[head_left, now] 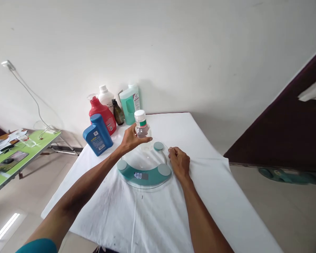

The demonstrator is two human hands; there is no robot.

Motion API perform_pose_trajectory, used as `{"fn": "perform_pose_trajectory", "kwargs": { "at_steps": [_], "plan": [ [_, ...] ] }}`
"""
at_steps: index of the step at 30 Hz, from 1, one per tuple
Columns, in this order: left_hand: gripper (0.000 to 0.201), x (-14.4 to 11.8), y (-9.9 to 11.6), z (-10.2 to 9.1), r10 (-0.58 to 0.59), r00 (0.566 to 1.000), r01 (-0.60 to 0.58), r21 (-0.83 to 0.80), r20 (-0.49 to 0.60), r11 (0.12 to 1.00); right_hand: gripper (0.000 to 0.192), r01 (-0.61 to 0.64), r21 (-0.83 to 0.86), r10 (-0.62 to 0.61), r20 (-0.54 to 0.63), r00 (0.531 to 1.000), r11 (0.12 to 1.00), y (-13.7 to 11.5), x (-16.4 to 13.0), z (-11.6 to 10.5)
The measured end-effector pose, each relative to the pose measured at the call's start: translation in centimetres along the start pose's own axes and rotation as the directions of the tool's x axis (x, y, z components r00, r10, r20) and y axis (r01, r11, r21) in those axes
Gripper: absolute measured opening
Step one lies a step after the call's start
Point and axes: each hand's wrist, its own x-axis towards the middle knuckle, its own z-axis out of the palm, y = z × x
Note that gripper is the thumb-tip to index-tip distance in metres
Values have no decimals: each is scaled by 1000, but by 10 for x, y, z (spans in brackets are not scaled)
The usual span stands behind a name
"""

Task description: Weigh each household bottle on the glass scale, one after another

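My left hand is closed round a clear plastic bottle with a white cap and a green-and-red neck label, its thumb across the front. The bottle is upright over the far part of a round glass weighing scale with green panels; whether its base rests on the glass I cannot tell. Digits with zeros glow on the scale's display. Just right of the scale, my right hand lies on the white cloth with fingers curled together and nothing visible in them.
Left of the scale stand a blue bottle, a red jug, a white bottle, a small dark bottle and a green bottle. Behind is a wall. A green table with papers stands at far left.
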Motion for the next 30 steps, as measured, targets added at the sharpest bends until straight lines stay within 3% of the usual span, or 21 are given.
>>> {"fn": "perform_pose_trajectory", "kwargs": {
  "at_steps": [6, 12, 18, 21, 24, 27, 30],
  "plan": [
    [55, -36, -23, -23, -75, 997, 75, -4, -35, 997, 37, -23, 20, 22, 32, 999, 1000, -6, -6, -6],
    [56, -42, -25, -26, -21, 996, 15, 68, 87, 998, 44, -25, 15, 25, 35, 999, 1000, -12, -11, -9],
    [72, -50, -38, -37, -16, 998, 21, -88, 57, 996, 45, -36, 9, 36, 28, 999, 999, -14, -14, -10],
    [59, -59, -63, -53, -5, 995, -11, -155, -103, 988, 42, -34, -3, 34, 29, 999, 999, -15, -14, -10],
    [66, -68, -99, -68, -53, 962, 40, -54, -268, 998, 41, -49, -19, 49, 33, 998, 999, -16, -13, -10],
    [72, -75, -132, -73, -122, 948, 123, -17, -293, 992, 42, -72, -23, 73, 36, 997, 997, -17, -14, -10],
    [74, -76, -148, -71, -148, 959, 136, -68, -243, 988, 42, -82, -32, 83, 30, 996, 996, -19, -14, -11]
  ]
}}
